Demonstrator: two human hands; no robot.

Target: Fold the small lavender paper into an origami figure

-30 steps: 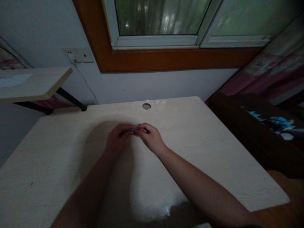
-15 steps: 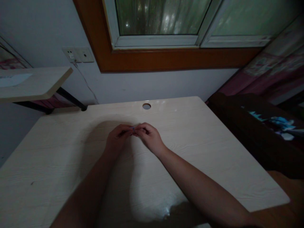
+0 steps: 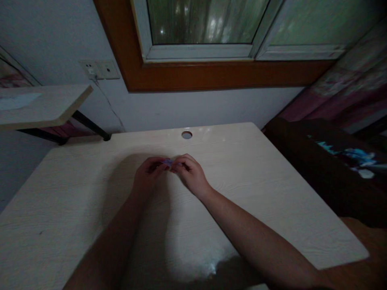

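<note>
My left hand (image 3: 148, 174) and my right hand (image 3: 190, 173) meet fingertip to fingertip over the middle of a pale wooden desk (image 3: 272, 193). Both pinch a small purple object (image 3: 168, 162) between them; it is too small and dim to name. The fingers of both hands are curled closed around it. Both forearms reach in from the lower edge of the view.
A round cable hole (image 3: 186, 135) sits near the desk's far edge. A raised side shelf (image 3: 42, 105) on a black bracket stands at the left. Wall sockets (image 3: 99, 69) and a window (image 3: 205, 24) are behind. Dark furniture (image 3: 326, 169) lies to the right.
The hands stay in the same spot. The fingers have shifted slightly, and a bit more of the purple object shows between the fingertips.
</note>
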